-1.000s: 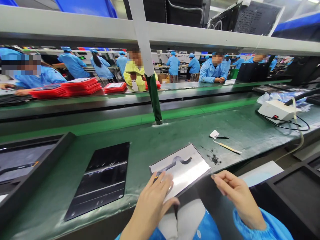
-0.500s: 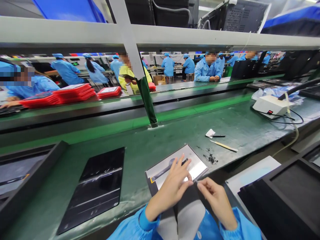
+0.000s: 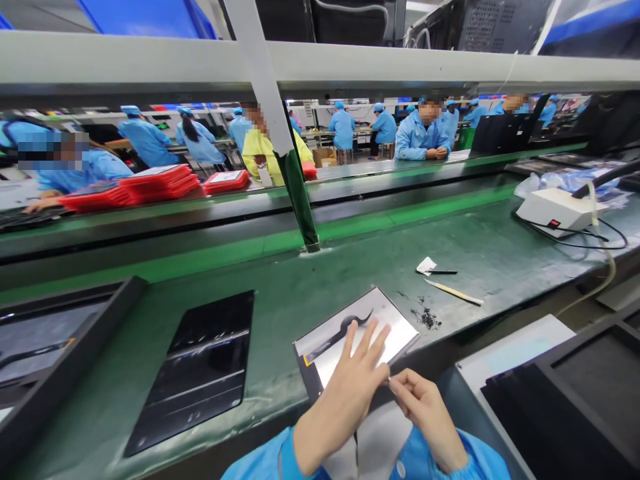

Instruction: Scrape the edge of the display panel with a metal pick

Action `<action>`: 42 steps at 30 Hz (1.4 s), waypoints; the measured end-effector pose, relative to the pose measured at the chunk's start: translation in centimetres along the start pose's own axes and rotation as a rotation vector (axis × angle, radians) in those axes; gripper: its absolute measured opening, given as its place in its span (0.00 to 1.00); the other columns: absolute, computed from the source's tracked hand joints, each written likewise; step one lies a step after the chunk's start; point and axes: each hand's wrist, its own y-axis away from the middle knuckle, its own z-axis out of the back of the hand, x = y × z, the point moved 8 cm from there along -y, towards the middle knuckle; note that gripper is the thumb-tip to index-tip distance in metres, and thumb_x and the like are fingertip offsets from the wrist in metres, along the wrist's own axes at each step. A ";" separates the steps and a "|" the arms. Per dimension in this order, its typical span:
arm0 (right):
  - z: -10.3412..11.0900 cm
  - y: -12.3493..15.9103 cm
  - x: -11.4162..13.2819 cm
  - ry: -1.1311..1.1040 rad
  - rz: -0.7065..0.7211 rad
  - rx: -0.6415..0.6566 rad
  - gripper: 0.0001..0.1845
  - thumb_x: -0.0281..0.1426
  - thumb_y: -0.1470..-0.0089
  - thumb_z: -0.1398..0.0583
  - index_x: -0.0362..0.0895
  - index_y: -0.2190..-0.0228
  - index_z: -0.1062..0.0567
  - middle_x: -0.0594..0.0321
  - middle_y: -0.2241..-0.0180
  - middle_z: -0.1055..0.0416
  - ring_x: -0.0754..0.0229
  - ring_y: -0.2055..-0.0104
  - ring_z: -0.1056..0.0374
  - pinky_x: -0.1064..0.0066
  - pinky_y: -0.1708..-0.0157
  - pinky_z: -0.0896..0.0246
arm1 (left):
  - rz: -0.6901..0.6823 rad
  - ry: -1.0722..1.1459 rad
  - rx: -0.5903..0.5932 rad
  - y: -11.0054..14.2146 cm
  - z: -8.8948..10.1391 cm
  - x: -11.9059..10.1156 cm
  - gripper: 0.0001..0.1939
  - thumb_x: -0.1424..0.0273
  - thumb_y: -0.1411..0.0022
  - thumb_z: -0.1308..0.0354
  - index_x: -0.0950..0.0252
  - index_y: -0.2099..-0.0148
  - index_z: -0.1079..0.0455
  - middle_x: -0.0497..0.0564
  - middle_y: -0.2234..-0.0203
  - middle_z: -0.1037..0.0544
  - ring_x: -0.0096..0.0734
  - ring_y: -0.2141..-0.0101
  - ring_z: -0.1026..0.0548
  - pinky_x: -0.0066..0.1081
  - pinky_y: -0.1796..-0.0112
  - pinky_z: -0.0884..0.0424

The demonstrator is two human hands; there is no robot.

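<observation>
A silvery-white display panel (image 3: 373, 305) lies at the table's near edge, with a dark ribbon cable (image 3: 327, 341) curving across its face. My left hand (image 3: 345, 390) reaches over the panel, fingers spread on or just above it; exact contact is hard to make out. At the panel's near edge, beside the left thumb, my right hand (image 3: 423, 400) is closed in a pinch. Whatever lies between its fingertips is too small to name. Left of the panel rests a glossy black glass sheet (image 3: 200, 363).
Black scraps (image 3: 427, 317), a yellow-handled blade (image 3: 455, 292) and a black tool (image 3: 443, 272) with a white scrap lie beyond the panel. A dark tray (image 3: 117, 320) stands left, a white device box (image 3: 557, 212) right. Co-workers (image 3: 423, 133) sit opposite, beyond a post (image 3: 300, 200).
The left hand's fingers have spread and shifted slightly, showing more of the cable. My right hand has moved slightly down, still pinched. The whole view has shifted a little.
</observation>
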 end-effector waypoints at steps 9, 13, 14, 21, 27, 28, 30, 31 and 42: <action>0.2 0.5 0.4 -0.076 -0.056 0.040 0.30 0.56 0.57 0.32 0.41 0.71 0.25 0.73 0.82 0.42 0.72 0.83 0.59 0.74 0.82 0.66 | 0.138 0.102 0.036 -0.5 -0.5 2.2 0.10 0.83 0.36 0.50 0.64 0.64 0.33 0.60 0.34 0.39 0.57 0.31 0.55 0.68 0.41 0.44; 0.4 0.7 -0.1 -0.059 -0.017 -0.004 0.30 0.57 0.50 0.37 0.41 0.65 0.25 0.69 0.81 0.35 0.71 0.84 0.55 0.74 0.82 0.63 | 0.111 0.033 -0.029 0.3 0.4 0.3 0.10 0.83 0.35 0.53 0.65 0.64 0.34 0.63 0.33 0.41 0.57 0.31 0.59 0.70 0.41 0.45; 0.4 0.9 0.0 -0.037 0.010 -0.003 0.29 0.57 0.48 0.38 0.41 0.65 0.25 0.67 0.81 0.33 0.70 0.84 0.53 0.74 0.82 0.61 | 0.097 0.016 -0.037 0.0 0.5 -0.1 0.10 0.83 0.35 0.52 0.65 0.64 0.34 0.63 0.33 0.41 0.57 0.31 0.59 0.70 0.41 0.46; 0.6 1.5 0.6 0.050 -0.004 0.007 0.29 0.57 0.50 0.37 0.42 0.67 0.23 0.71 0.79 0.42 0.69 0.80 0.53 0.73 0.80 0.60 | 0.133 -0.009 -0.072 -1.3 0.4 0.5 0.08 0.81 0.35 0.49 0.65 0.65 0.33 0.62 0.36 0.35 0.56 0.32 0.51 0.66 0.39 0.45; 0.9 1.4 0.1 0.001 -0.049 -0.004 0.32 0.59 0.51 0.37 0.40 0.68 0.22 0.72 0.82 0.47 0.69 0.80 0.56 0.73 0.81 0.64 | 0.159 -0.001 -0.196 4.9 2.9 0.9 0.11 0.71 0.27 0.51 0.67 0.47 0.32 0.59 0.43 0.26 0.43 0.38 0.34 0.49 0.40 0.33; 0.9 1.5 0.0 -0.001 -0.048 -0.005 0.33 0.59 0.51 0.38 0.40 0.68 0.22 0.73 0.82 0.47 0.69 0.80 0.56 0.73 0.81 0.65 | 0.142 -0.018 -0.205 5.8 3.0 0.7 0.14 0.68 0.27 0.50 0.68 0.45 0.33 0.60 0.43 0.26 0.44 0.38 0.33 0.47 0.42 0.32; 1.0 1.5 -0.1 -0.008 -0.056 -0.012 0.33 0.60 0.51 0.38 0.40 0.68 0.21 0.73 0.83 0.48 0.70 0.81 0.57 0.73 0.82 0.65 | 0.119 -0.061 -0.219 7.1 2.9 0.1 0.18 0.65 0.28 0.49 0.70 0.41 0.34 0.62 0.42 0.27 0.46 0.38 0.34 0.46 0.43 0.30; 1.0 1.6 -0.2 -0.017 -0.068 -0.016 0.33 0.60 0.51 0.38 0.40 0.68 0.21 0.73 0.84 0.48 0.70 0.82 0.57 0.73 0.82 0.66 | 0.113 -0.080 -0.227 7.4 2.8 -0.1 0.19 0.66 0.28 0.49 0.71 0.40 0.35 0.63 0.42 0.28 0.47 0.38 0.35 0.45 0.43 0.30; 1.1 1.8 -0.7 -0.117 -0.162 -0.061 0.34 0.60 0.55 0.35 0.39 0.69 0.22 0.77 0.86 0.51 0.73 0.84 0.61 0.76 0.84 0.70 | 0.147 -0.088 -0.347 7.6 2.2 -0.5 0.16 0.76 0.31 0.47 0.72 0.42 0.33 0.62 0.48 0.23 0.44 0.42 0.29 0.43 0.44 0.29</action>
